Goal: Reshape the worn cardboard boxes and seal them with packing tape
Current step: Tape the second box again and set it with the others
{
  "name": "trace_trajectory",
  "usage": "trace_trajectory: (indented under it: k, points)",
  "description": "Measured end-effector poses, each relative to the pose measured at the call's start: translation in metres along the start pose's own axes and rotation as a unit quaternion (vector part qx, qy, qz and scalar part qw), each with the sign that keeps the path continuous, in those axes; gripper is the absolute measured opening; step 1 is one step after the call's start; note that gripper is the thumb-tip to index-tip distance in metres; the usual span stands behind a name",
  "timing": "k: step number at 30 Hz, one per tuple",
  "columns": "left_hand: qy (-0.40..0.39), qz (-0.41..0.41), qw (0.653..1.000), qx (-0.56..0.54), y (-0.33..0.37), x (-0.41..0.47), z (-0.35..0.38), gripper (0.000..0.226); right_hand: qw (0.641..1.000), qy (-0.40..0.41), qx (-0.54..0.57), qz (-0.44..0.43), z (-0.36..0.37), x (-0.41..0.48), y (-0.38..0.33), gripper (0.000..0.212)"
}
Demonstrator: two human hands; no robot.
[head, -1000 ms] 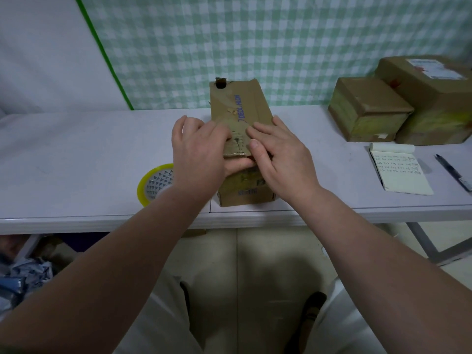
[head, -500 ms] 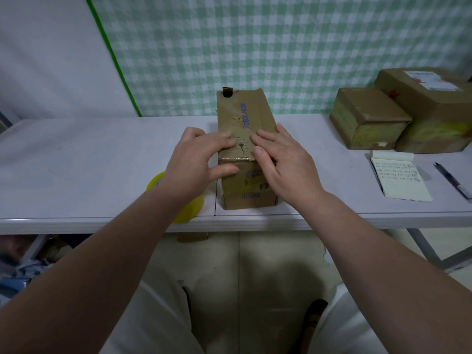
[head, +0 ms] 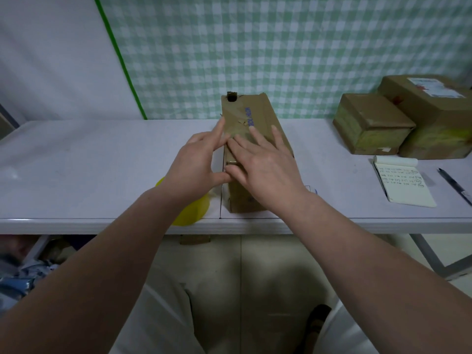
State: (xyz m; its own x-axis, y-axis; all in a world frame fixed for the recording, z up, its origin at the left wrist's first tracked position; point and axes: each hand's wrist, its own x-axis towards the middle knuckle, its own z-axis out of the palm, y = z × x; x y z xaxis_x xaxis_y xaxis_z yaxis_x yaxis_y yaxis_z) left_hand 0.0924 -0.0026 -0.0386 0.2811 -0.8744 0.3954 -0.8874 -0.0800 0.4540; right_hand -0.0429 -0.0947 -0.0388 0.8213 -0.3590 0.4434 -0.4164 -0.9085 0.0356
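White table (head: 76,162) | left hand (head: 196,162), right hand (head: 265,169) pressing cardboard box (head: 258,108) | fingers (head: 277,139) straight, spread

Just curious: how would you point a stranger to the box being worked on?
On the table, look midway along the near edge. The long box lies there, left hand and right hand on it. Unlike the squat boxes far right, it bears blue lettering.

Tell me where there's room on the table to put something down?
Biggest bare patch: the table's left part, from its end to the yellow tape roll and left hand. A smaller one lies between the tall box and the small box. Crowded: the right end, where the large box, notepad and pen sit too.
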Motion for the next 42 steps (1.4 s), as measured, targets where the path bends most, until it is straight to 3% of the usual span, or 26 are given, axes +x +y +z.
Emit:
trace_trajectory:
  k: [4,9,13,18,21,25,30,33,37,42]
  points:
    - [0.006,-0.009,1.000,0.012,-0.002,-0.001,0.000,0.086,1.000,0.009,-0.021,-0.011,0.003,0.000,0.009,0.058]
    - [-0.008,-0.009,1.000,0.019,0.001,-0.002,0.000,0.073,0.999,0.049,0.005,-0.021,-0.001,-0.012,0.027,0.038]
    - [-0.015,-0.010,1.000,0.022,0.001,-0.005,-0.001,0.069,0.999,0.043,0.032,0.004,-0.004,-0.019,0.033,0.036]
    - [-0.028,-0.037,0.999,-0.002,0.005,-0.012,0.003,0.065,0.991,-0.013,0.088,0.100,-0.012,-0.031,0.033,0.059]
    - [-0.023,-0.059,0.998,-0.018,0.013,-0.016,0.004,0.065,0.965,-0.036,0.154,0.210,-0.022,-0.029,0.023,0.072]
    - [-0.027,-0.046,0.998,-0.017,0.030,-0.020,0.007,0.063,0.950,-0.077,0.128,0.275,-0.026,-0.022,0.008,0.101]
    - [-0.043,-0.047,0.997,-0.046,0.028,-0.019,0.003,0.062,0.916,-0.082,0.190,0.345,-0.027,-0.010,0.009,0.098]
    - [-0.042,-0.036,0.998,-0.028,0.023,-0.011,-0.002,0.062,0.914,-0.079,0.217,0.333,-0.032,-0.003,0.018,0.089]
    - [-0.011,-0.006,0.996,0.083,0.016,0.013,-0.023,0.083,0.932,-0.069,0.234,0.269,-0.047,0.003,0.036,0.099]
    - [-0.100,0.021,0.949,0.298,0.024,0.062,-0.055,0.121,0.974,-0.058,0.175,0.130,-0.075,0.012,0.055,0.107]
